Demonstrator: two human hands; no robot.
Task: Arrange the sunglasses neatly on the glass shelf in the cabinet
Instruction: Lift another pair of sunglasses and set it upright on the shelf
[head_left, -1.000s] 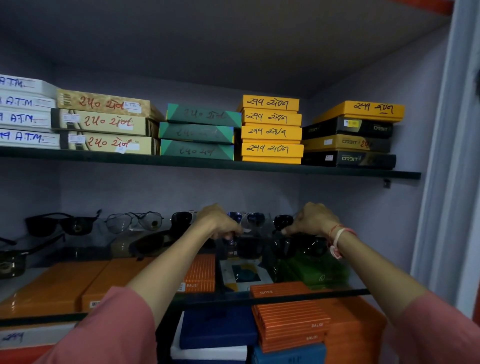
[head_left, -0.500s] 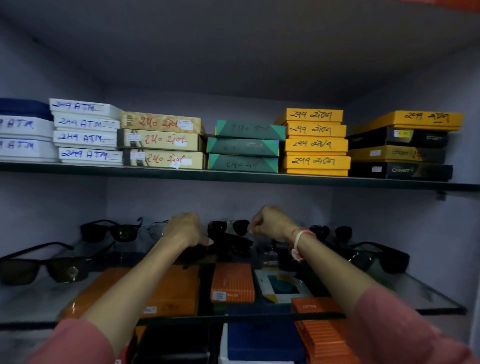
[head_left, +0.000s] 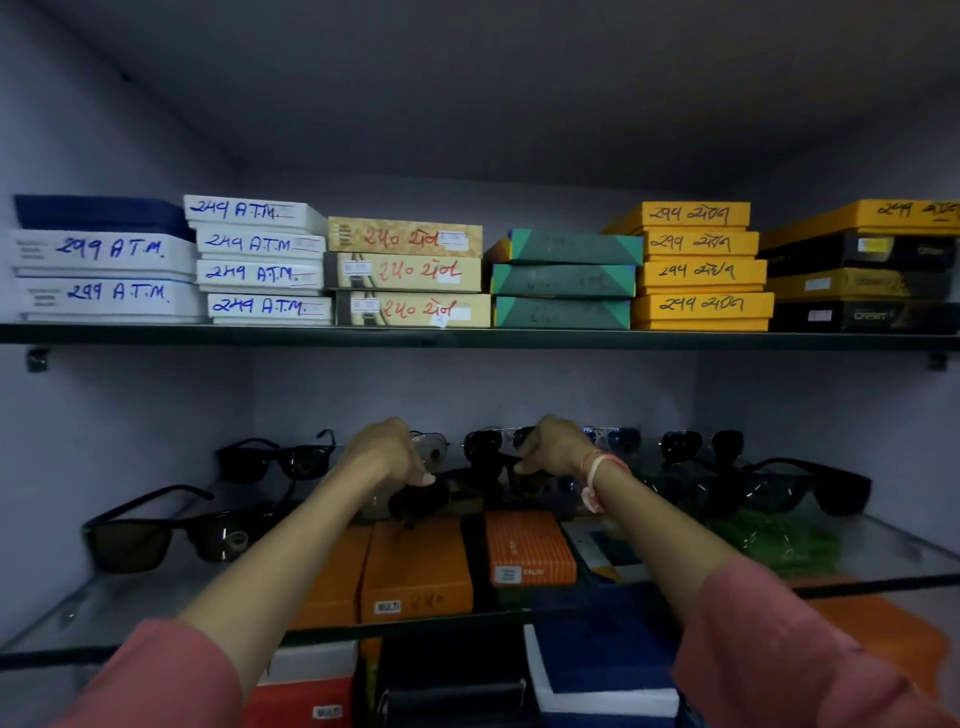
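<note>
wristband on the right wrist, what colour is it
Pink and white, with a thin orange thread beside it; the wristband shows clearly in the head view.

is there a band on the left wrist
No, the pink band sits on the right wrist beside the right hand; the left hand has a bare wrist.

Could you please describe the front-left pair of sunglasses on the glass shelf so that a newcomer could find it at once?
Look at the glass shelf below the shelf of stacked boxes. At its left end, nearest the front edge, lies a large dark pair of sunglasses. It sits forward of the smaller black pair behind it, with squarer brownish lenses.
</note>
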